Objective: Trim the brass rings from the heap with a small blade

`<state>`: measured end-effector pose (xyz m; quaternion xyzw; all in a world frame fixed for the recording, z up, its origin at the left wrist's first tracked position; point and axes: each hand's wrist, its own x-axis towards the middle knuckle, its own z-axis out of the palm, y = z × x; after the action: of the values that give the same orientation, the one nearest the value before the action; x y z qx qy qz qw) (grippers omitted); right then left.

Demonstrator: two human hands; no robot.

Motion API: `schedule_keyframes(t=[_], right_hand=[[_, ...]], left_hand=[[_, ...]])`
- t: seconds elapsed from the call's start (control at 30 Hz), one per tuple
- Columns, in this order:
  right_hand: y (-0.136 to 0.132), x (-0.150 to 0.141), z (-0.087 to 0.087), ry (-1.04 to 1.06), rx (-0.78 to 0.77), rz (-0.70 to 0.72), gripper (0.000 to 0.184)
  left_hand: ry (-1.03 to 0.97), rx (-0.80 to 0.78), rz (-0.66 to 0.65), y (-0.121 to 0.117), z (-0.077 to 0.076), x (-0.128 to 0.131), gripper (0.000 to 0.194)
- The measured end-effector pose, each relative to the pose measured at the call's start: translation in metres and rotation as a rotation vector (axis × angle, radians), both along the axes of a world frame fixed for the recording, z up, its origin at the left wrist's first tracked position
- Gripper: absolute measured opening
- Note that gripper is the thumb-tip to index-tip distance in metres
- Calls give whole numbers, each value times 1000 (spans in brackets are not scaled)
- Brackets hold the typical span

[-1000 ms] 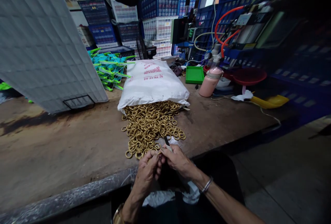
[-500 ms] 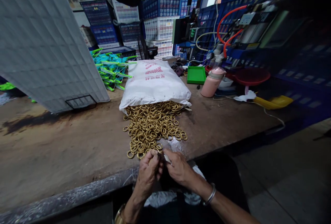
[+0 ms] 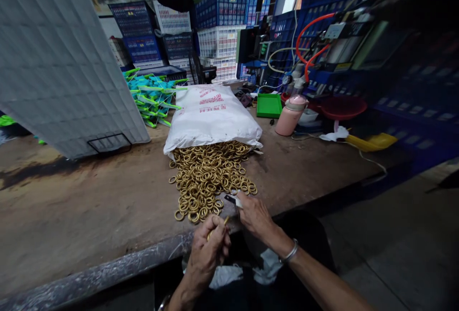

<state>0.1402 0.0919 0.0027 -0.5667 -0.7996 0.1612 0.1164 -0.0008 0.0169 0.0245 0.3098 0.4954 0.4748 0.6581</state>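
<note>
My left hand is closed around a gold ring, with part of its edge showing between thumb and fingers, at the table's front edge. My right hand grips a small knife. Its short dark blade points left, and something white shows by the fingers. Just beyond both hands lies a heap of gold rings. The rings spill from the mouth of a white sack with red print, lying on its side.
A tall white padded panel stands at left on the wooden table. Behind it are green and blue plastic pieces. To the right sit a green tray, a pink bottle and a yellow scoop. Stacked crates fill the back.
My hands have parted. The right hand with the knife has moved up and right to the heap's edge. A gold ring now shows in the left hand. The view has shifted slightly.
</note>
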Motion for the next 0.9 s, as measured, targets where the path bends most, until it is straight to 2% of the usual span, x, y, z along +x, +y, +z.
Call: schedule_keyframes(t=[0.1, 0.23, 0.43, 0.67, 0.9], right_hand=[[11, -2, 4, -1, 29, -100, 22], [21, -8, 0, -48, 49, -179, 16], [24, -11, -5, -115, 68, -173, 13], [22, -9, -5, -122, 67, -162, 17], [20, -3, -7, -30, 71, -120, 21]], left_hand=[[-146, -37, 28, 1, -1, 0, 32], [-232, 4, 39, 2, -6, -4, 33], [-324, -4, 76, 3, -8, -8, 19], [-431, -57, 22, 5, -10, -13, 19], [-435, -58, 89, 6, -14, -16, 17]])
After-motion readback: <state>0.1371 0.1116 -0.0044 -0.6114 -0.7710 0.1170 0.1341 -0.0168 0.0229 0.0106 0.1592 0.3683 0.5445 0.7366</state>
